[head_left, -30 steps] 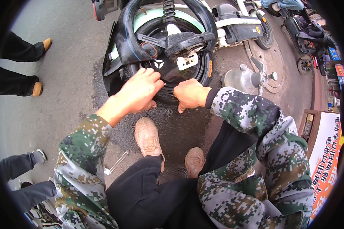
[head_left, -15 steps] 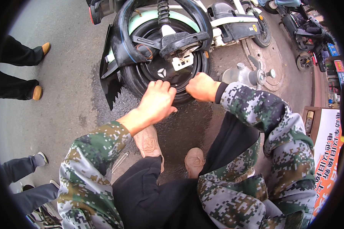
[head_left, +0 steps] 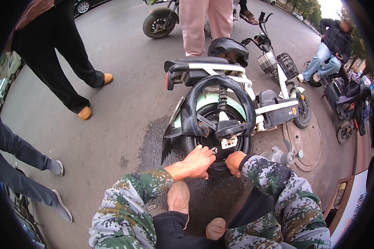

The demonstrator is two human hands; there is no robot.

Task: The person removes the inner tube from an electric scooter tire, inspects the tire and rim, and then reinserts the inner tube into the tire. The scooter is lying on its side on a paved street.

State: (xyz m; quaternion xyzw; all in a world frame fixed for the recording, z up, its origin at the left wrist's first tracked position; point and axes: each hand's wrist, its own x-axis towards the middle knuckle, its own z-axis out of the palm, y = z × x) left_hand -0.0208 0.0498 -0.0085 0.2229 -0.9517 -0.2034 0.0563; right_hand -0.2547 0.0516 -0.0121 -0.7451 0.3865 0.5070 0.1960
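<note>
A white and pale green electric bike (head_left: 242, 79) lies tipped over on the wet ground in front of me, its rear wheel toward me. My left hand (head_left: 197, 161) lies over the near left side of the black tyre (head_left: 218, 171), fingers bent onto its edge. Closed into a fist, my right hand (head_left: 235, 162) grips the tyre's near right edge. Its fingertips are hidden. A large black rubber ring with a blue line, apparently an inner tube (head_left: 187, 111), hangs around the shock absorber (head_left: 222, 99) above the wheel.
A grey metal tool with a rounded body (head_left: 277, 155) lies right of the wheel, by a round manhole cover (head_left: 305, 143). People stand at the left and behind the bike; another person (head_left: 334, 43) sits at the far right. A signboard (head_left: 355, 207) stands at the lower right.
My view has tilted up and shifted left, so the bike appears lower and further right, and more street shows. Both hands stay at the tyre's near edge.
</note>
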